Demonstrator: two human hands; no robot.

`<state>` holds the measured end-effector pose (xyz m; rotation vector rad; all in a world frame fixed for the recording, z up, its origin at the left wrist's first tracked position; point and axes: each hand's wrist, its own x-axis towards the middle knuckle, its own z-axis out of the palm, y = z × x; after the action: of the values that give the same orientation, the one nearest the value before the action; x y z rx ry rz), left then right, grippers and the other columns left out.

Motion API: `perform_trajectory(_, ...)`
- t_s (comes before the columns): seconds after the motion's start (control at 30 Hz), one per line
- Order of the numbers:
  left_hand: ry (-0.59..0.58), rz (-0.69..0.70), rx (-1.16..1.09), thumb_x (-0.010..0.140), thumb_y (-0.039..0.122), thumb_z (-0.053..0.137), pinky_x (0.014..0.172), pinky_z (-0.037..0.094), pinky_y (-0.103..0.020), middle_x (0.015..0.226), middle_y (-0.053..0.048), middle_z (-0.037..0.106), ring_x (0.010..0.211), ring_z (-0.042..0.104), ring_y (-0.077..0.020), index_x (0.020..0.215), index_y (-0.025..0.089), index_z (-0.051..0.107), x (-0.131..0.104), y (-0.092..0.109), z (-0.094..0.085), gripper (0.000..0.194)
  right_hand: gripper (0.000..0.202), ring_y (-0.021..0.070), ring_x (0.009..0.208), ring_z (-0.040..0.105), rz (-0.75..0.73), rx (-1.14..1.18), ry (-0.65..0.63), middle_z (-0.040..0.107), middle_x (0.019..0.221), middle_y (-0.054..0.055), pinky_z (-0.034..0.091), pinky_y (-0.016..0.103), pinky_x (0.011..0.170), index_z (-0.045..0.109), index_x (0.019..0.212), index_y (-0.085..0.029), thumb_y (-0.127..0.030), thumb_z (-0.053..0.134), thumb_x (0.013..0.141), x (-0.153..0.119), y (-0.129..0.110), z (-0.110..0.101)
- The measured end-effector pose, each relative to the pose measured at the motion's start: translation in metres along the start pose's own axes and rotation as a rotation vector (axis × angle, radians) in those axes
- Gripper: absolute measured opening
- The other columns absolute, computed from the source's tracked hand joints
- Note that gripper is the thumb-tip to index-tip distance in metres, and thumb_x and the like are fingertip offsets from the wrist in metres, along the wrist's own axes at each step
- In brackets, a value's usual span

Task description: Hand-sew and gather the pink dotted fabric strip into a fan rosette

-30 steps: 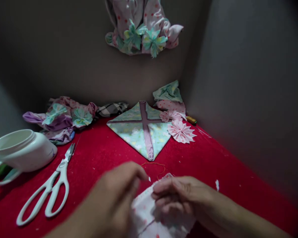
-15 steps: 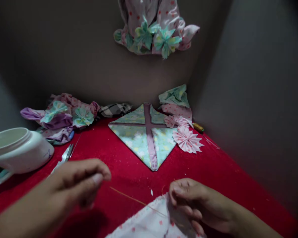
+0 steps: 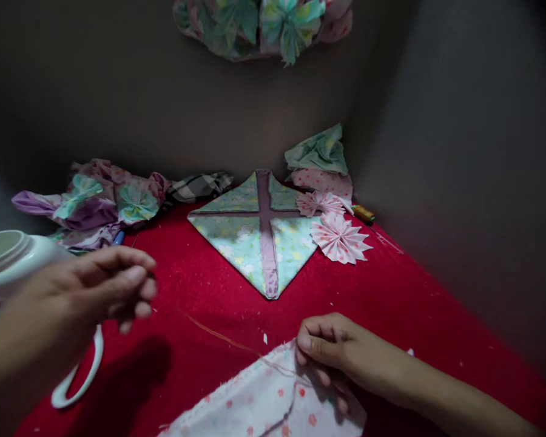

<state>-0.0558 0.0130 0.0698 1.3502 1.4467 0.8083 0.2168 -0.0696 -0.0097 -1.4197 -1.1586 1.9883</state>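
My right hand (image 3: 325, 358) is closed on the upper edge of a white cloth (image 3: 250, 394) with red dots, thumb and forefinger pinched at its corner. A row of stitches runs along the cloth's slanting edge. From near that pinch a thin orange-brown thread (image 3: 222, 337) stretches up and left toward my left hand (image 3: 109, 288). My left hand is raised above the red surface, thumb pressed to forefinger and the other fingers curled. What lies in that pinch is too small to make out. The thread's far end fades from view short of the left fingertips.
Ahead lies a green patterned diamond-shaped cloth piece (image 3: 246, 243) with a purple cross. Pink pleated rosettes (image 3: 341, 238) overlap its right corner. A white ceramic pot (image 3: 36, 255), a white scissors handle (image 3: 97, 355) and bunched fabrics (image 3: 95, 206) are left. A thread spool (image 3: 363, 213) sits right.
My left hand has moved left and slightly up, away from the cloth, with the thread stretched behind it. My right hand keeps its hold on the cloth. The view has tilted down a little.
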Motion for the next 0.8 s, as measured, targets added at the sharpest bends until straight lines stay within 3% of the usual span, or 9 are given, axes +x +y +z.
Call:
perform_trajectory(0.07, -0.108, 0.026, 0.107, 0.066, 0.036, 0.063, 0.042, 0.032, -0.014, 0.054, 0.007, 0.052, 0.048, 0.044, -0.0079, 0.077, 0.021, 0.059, -0.013, 0.001, 0.034, 0.019, 0.03, 0.0042, 0.034, 0.039, -0.041, -0.119, 0.045, 0.045, 0.049, -0.006, 0.03, 0.014, 0.032, 0.049, 0.066, -0.016, -0.04, 0.045, 0.083, 0.0, -0.002, 0.001)
perform_trajectory(0.17, -0.382, 0.187, 0.161, 0.074, 0.025, 0.051, 0.055, 0.039, -0.02, 0.064, 0.003, 0.058, 0.06, 0.051, -0.0117, 0.069, 0.019, 0.061, -0.025, -0.008, 0.084, 0.013, 0.032, 0.0056, 0.043, 0.039, -0.147, -0.243, 0.13, 0.044, 0.052, -0.004, 0.03, 0.016, 0.039, 0.048, 0.062, -0.015, -0.038, 0.045, 0.084, 0.001, -0.003, 0.0)
perform_trajectory(0.3, -0.43, 0.114, 0.184, 0.076, 0.015, 0.046, 0.06, 0.041, -0.024, 0.069, -0.001, 0.06, 0.067, 0.055, -0.0145, 0.071, 0.017, 0.062, -0.024, -0.033, 0.123, 0.016, 0.033, 0.0063, 0.042, 0.038, -0.194, -0.12, 0.148, 0.044, 0.052, -0.005, 0.029, 0.017, 0.039, 0.047, 0.065, -0.017, -0.045, 0.047, 0.083, 0.001, 0.003, -0.002)
perform_trajectory(0.53, -0.487, 0.43, 0.403, 0.077, 0.007, 0.039, 0.056, 0.039, -0.026, 0.069, -0.007, 0.054, 0.063, 0.052, -0.0159, 0.075, 0.012, 0.065, -0.024, -0.056, 0.129, 0.027, 0.03, 0.006, 0.041, 0.036, -0.278, 0.015, 0.191, 0.043, 0.051, -0.007, 0.029, 0.017, 0.039, 0.045, 0.071, -0.018, -0.045, 0.048, 0.084, 0.003, 0.013, -0.001)
perform_trajectory(0.67, -0.494, 0.559, 0.345, 0.077, 0.01, 0.038, 0.053, 0.038, -0.027, 0.072, -0.01, 0.052, 0.062, 0.05, -0.0169, 0.077, 0.01, 0.064, -0.027, -0.059, 0.129, 0.026, 0.028, 0.0065, 0.042, 0.037, -0.279, -0.054, 0.258, 0.042, 0.052, -0.007, 0.029, 0.018, 0.04, 0.044, 0.071, -0.018, -0.041, 0.043, 0.087, 0.005, 0.014, 0.002)
perform_trajectory(0.73, -0.48, 0.514, 0.251, 0.079, 0.011, 0.038, 0.057, 0.04, -0.027, 0.074, -0.01, 0.054, 0.066, 0.052, -0.0168, 0.077, 0.011, 0.063, -0.027, -0.056, 0.129, 0.025, 0.027, 0.0076, 0.046, 0.04, -0.274, -0.125, 0.286, 0.046, 0.055, -0.005, 0.031, 0.018, 0.042, 0.045, 0.071, -0.018, -0.04, 0.043, 0.087, 0.006, 0.013, 0.003)
perform_trajectory(0.8, -0.472, 0.345, 0.128, 0.079, 0.014, 0.042, 0.059, 0.041, -0.027, 0.071, -0.006, 0.055, 0.066, 0.052, -0.0153, 0.076, 0.013, 0.061, -0.026, -0.052, 0.131, 0.02, 0.025, 0.0089, 0.049, 0.043, -0.276, -0.21, 0.305, 0.049, 0.057, -0.003, 0.033, 0.019, 0.045, 0.047, 0.071, -0.017, -0.036, 0.044, 0.087, 0.005, 0.013, 0.003)
